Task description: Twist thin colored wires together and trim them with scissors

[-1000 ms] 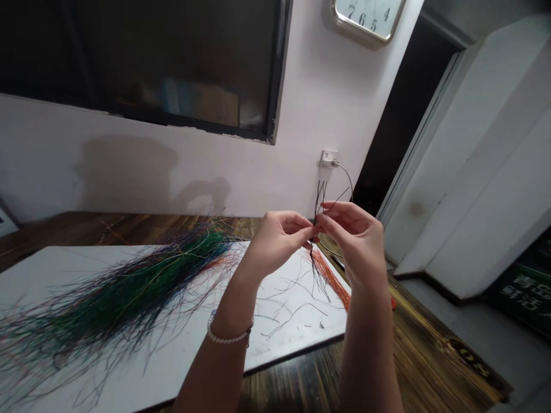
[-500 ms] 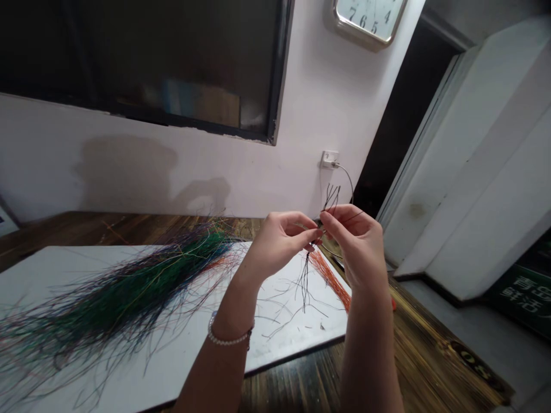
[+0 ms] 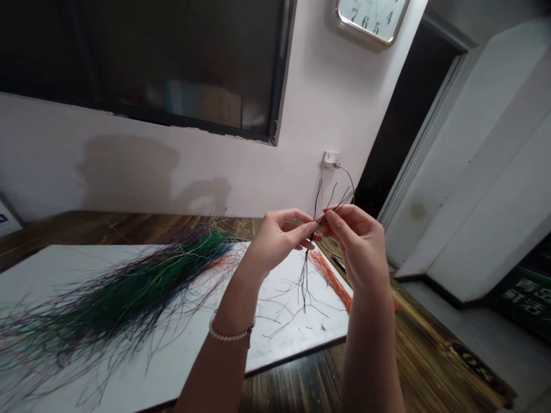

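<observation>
Thin black wires (image 3: 305, 275), pinched between left hand (image 3: 278, 241) and right hand (image 3: 357, 244), strands hanging below

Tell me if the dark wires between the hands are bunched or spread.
Spread at both ends: the dark wires are pinched between the left hand and right hand, with their tips fanning out above and splaying below.

Black wire ends (image 3: 317, 201) now splayed wider than before.
</observation>
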The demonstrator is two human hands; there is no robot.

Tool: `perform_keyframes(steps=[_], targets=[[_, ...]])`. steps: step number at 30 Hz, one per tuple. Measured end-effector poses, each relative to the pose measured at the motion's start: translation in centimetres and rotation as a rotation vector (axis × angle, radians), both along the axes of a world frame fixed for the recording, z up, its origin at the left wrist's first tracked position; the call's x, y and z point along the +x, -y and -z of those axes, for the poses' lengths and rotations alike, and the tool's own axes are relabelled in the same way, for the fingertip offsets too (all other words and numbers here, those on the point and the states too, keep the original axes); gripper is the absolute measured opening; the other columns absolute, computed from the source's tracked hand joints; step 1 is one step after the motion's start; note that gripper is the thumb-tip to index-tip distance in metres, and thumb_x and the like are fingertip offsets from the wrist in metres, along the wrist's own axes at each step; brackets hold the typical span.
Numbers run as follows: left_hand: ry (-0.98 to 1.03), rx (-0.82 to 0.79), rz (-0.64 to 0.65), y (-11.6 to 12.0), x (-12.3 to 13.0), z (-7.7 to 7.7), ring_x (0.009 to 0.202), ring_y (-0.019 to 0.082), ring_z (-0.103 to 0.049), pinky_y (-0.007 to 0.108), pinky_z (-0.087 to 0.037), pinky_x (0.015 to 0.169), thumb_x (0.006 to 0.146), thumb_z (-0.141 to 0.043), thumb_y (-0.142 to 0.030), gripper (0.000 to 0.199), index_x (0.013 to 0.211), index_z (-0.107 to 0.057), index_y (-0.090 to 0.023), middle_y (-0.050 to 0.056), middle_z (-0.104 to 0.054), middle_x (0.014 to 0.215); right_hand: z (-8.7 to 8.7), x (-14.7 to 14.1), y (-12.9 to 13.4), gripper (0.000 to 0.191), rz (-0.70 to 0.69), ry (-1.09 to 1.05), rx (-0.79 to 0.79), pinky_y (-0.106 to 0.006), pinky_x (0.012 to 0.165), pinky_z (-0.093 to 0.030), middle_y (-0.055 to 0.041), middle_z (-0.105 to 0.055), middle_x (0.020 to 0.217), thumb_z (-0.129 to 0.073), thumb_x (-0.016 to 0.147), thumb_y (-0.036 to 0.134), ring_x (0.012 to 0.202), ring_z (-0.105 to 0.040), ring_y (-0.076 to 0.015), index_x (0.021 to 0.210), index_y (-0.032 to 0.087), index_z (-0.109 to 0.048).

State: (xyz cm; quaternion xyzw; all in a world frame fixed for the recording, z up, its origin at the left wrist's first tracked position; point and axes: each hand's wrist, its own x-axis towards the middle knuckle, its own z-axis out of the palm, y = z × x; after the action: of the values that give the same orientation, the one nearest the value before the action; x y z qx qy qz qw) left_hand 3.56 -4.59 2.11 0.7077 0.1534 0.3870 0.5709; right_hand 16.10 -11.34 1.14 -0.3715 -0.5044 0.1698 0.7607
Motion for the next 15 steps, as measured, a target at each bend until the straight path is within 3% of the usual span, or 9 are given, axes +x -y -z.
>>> perform_keyframes(steps=[6, 15], targets=[[-0.02, -0.017, 0.041, 0.12, -0.01, -0.26, 0.059, 0.01, -0.063, 0.02, -0.046, 0.057, 0.081, -0.064, -0.025, 0.012, 0.079, -0.064, -0.013, 0.004, -0.069, 0.071, -0.06, -0.15, 0.02, 0.007, -0.02, 0.011, 0.025, -0.024, 0.051, -0.05, 0.0003, -0.063, 0.067, -0.066, 0.079, 0.025, 0.056, -0.057, -0.0095, 0.08, 0.019, -0.063], [-0.011, 0.013, -0.002, 0.37, 0.0, -0.19, 0.059, 0.01, -0.062, 0.023, -0.047, 0.059, 0.078, -0.064, -0.021, 0.01, 0.079, -0.065, -0.012, 0.007, -0.071, 0.076, -0.07, -0.16, 0.12, 0.014, 0.061, 0.088, -0.032, -0.024, 0.052, -0.05, 0.0023, -0.061, 0.064, -0.071, 0.073, 0.023, 0.055, -0.058, -0.0099, 0.084, 0.019, -0.062]])
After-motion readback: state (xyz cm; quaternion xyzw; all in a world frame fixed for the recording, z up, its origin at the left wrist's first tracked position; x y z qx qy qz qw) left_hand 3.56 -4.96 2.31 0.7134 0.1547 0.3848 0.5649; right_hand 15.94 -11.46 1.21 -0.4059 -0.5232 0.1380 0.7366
